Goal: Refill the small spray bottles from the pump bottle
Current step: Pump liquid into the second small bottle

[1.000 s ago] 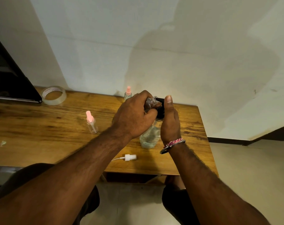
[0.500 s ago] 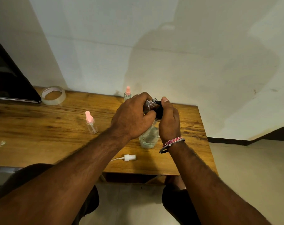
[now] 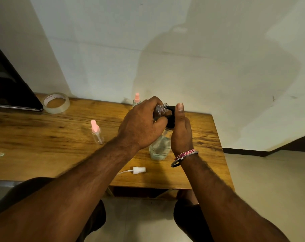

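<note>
- Head view showed the left hand (image 3: 141,126) curled around a small clear spray bottle (image 3: 160,110) with its cap off, tilted so the open neck pointed right, touching the black pump head (image 3: 170,117).
- The right hand (image 3: 180,131) wrapped around that pump head, thumb raised straight beside it; a pink-and-white bracelet (image 3: 185,153) circled the wrist.
- Under both hands stood the clear pump bottle (image 3: 159,148) on the table, with a low layer of pale liquid at its bottom.
- Whether the held bottle contained any liquid could not be told.
- A white sprayer cap (image 3: 138,170) with its thin dip tube lay on the table near the front edge, just below the pump bottle.
- A capped small bottle with a pink top (image 3: 96,132) stood upright to the left, looking clear and empty.
- Another pink-capped bottle (image 3: 136,99) stood by the wall, partly hidden behind the left hand.
- A roll of clear tape (image 3: 56,103) lay flat at the back left, beside a dark panel (image 3: 8,91).
- The wooden table (image 3: 43,147) stood against a pale wall (image 3: 165,49); light floor (image 3: 261,180) lay to the right.
</note>
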A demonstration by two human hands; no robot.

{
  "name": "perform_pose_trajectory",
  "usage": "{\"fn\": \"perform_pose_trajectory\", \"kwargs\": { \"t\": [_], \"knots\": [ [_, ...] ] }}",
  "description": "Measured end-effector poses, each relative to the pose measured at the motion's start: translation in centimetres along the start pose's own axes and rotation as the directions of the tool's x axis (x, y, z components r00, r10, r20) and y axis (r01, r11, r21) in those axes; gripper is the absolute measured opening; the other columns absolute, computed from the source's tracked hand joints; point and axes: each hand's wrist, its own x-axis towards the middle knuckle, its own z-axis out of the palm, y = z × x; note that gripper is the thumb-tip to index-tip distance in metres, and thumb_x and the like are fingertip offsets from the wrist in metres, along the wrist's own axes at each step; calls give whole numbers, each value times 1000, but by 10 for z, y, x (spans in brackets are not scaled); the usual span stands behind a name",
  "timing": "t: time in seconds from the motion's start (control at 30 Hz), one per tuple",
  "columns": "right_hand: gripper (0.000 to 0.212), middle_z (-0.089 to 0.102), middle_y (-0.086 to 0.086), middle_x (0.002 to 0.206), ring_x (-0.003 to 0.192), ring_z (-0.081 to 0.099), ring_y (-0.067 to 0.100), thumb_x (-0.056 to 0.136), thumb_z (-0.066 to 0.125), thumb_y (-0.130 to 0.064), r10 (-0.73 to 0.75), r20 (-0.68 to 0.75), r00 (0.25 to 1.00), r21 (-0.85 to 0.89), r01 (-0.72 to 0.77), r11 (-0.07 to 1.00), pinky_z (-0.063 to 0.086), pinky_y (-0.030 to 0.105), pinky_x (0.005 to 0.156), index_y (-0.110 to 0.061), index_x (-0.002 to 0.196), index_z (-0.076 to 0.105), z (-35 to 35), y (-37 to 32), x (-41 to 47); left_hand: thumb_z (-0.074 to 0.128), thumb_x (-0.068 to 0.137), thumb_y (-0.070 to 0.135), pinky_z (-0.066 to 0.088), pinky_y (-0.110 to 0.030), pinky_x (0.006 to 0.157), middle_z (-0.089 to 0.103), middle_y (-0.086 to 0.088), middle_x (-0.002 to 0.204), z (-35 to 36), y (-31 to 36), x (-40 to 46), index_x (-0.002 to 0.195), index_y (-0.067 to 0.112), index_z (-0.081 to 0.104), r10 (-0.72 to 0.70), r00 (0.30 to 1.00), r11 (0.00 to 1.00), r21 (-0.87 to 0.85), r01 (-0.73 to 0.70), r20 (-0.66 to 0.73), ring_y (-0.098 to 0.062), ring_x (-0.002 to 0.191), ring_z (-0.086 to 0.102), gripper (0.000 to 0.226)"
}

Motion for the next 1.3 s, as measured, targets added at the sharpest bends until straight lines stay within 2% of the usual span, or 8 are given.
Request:
{"fn": "perform_pose_trajectory", "kwargs": {
  "t": [0.27,0.5,0.63,0.77,0.9,1.03,1.2,1.3],
  "knots": [
    [55,78,1,90,91,73,10,104,36,-49,8,7,1000,6,-8,1000,54,17,75,-11,99,76,2,4,3,68,92,24,43,-26,62,68,6,93,-1,-1,0,112,22,63,3,1000,1000,9,-3,-3,-9,80,62,21],
    [40,71,-18,67,68,65,-8,110,40,-22,44,-57,997,9,-44,999,49,10,62,-17,82,68,2,-2,4,60,84,36,47,-29,62,66,7,90,0,-3,-2,113,24,63,8,1000,999,46,-9,23,-12,78,62,31],
    [41,69,-19,64,66,62,-8,110,41,-18,26,-78,997,3,-26,1000,49,12,61,-19,78,67,1,-1,5,61,85,33,50,-30,63,67,7,90,2,-4,-3,113,24,64,7,999,999,54,-8,32,-12,79,62,30],
    [46,75,-1,83,80,70,2,107,42,-38,14,-50,999,-20,-15,1000,51,13,67,-12,88,75,1,5,5,63,86,30,45,-27,62,68,7,90,2,-4,-2,110,24,64,10,1000,1000,24,-11,20,-12,79,63,25],
    [68,77,14,95,94,74,21,95,42,-63,-13,-11,1000,0,13,1000,56,22,76,-5,98,77,3,8,5,66,89,25,41,-26,60,68,6,89,0,-3,0,107,23,64,7,1000,1000,-10,-7,-1,-12,77,62,19],
    [63,77,13,95,95,75,19,100,42,-55,-9,-6,1000,28,9,1000,56,20,75,-3,100,76,3,7,5,66,90,24,41,-26,60,68,5,89,0,-3,0,107,23,63,3,1000,1000,-17,-3,0,-11,77,62,17],
    [74,77,17,93,93,75,26,93,42,-65,-10,15,1000,12,9,1000,58,25,75,1,99,75,4,7,6,67,90,24,42,-27,62,68,5,89,0,-5,1,107,23,64,6,1000,1000,-17,-6,-10,-12,78,63,18],
    [64,77,15,91,89,75,17,100,42,-54,-9,11,1000,23,9,1000,55,19,71,1,98,75,3,6,6,68,91,23,42,-27,62,68,5,89,0,-3,1,108,22,64,4,1000,1000,-11,-4,-13,-13,78,63,17]
  ]
}}
